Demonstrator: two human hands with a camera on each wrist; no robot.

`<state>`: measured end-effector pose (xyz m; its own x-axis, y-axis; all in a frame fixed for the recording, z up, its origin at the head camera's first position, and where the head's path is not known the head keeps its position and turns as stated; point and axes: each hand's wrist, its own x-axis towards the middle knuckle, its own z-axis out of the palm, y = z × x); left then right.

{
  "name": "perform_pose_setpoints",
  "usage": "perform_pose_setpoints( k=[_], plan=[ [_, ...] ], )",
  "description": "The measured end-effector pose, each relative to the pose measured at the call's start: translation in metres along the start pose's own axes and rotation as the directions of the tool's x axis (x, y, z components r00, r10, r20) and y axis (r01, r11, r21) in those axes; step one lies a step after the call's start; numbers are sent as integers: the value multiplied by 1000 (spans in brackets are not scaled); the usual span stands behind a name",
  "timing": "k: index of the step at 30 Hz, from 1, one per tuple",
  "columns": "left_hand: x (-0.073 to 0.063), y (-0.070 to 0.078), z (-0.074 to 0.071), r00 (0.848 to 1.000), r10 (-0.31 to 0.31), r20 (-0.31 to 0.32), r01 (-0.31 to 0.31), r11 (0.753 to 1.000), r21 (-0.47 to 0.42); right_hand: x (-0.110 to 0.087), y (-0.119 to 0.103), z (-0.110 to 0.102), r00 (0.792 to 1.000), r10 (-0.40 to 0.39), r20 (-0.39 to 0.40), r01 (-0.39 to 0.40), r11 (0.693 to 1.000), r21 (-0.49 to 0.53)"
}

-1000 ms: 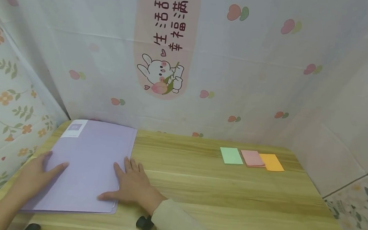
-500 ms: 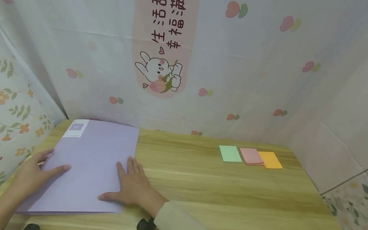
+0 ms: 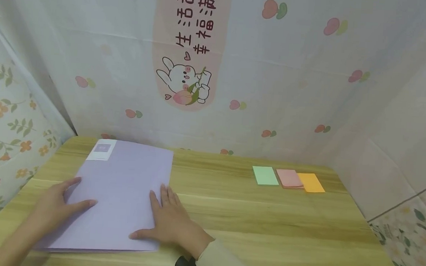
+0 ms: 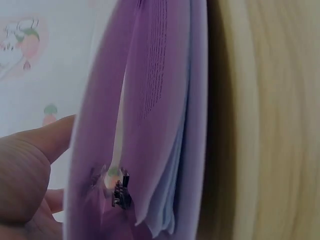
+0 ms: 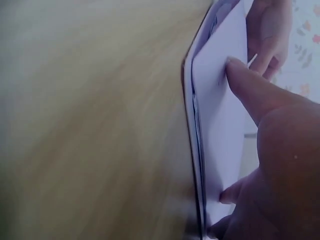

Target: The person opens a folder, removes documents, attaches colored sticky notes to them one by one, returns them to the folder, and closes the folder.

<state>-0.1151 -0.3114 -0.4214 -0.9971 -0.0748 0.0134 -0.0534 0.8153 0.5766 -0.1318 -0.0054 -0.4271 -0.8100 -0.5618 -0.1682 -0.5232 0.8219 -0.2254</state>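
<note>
A lilac clip folder (image 3: 121,196) with a white label at its far left corner lies on the table, with loose sheets between its covers. My left hand (image 3: 56,205) grips its left side, the thumb laid over the top cover and the fingers at the edge. On the right side my right hand (image 3: 174,224) rests with spread, fairly straight fingers, the thumb on the cover near the front corner. Seen from the folder's end in the left wrist view, a dark metal clip (image 4: 121,192) and white sheets (image 4: 167,205) show inside.
Green (image 3: 265,175), pink (image 3: 288,177) and orange sticky-note pads (image 3: 311,182) lie at the back right of the wooden table (image 3: 265,234). A patterned curtain (image 3: 293,73) hangs behind it. Black wrist gear (image 3: 185,265) shows by the right wrist.
Both hands have moved to the right together, and the folder has slid right with them. The sticky-note pads have stayed in place on the table.
</note>
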Motion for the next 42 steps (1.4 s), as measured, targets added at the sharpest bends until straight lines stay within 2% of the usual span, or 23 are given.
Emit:
perform_pose_setpoints(
  k=[7,11,17,21,25,35,38,42],
  plan=[
    [-5,26,15,996,86,-5,-86,996,29,-21,23,-4,1000,-5,10,5,1000,21],
    [-8,42,24,994,114,0,-114,993,43,-34,38,-4,1000,3,6,-4,999,46],
    [-10,67,37,991,131,33,-133,989,63,-51,60,-8,1000,7,15,-8,998,65],
    [-10,86,46,990,119,75,-125,989,76,-62,76,-10,1000,22,16,-23,998,58],
    [-10,104,55,988,89,129,-97,994,51,-75,92,-13,1000,19,15,-19,998,64],
    [-20,148,86,977,92,192,-82,995,-59,-112,133,-15,999,38,-25,-34,991,130],
    [-25,159,94,972,114,204,-99,992,-81,-123,144,-15,998,53,-42,-47,990,134],
    [-31,167,104,966,171,194,-161,985,-68,-135,154,-15,996,76,-56,-67,987,148]
  ],
)
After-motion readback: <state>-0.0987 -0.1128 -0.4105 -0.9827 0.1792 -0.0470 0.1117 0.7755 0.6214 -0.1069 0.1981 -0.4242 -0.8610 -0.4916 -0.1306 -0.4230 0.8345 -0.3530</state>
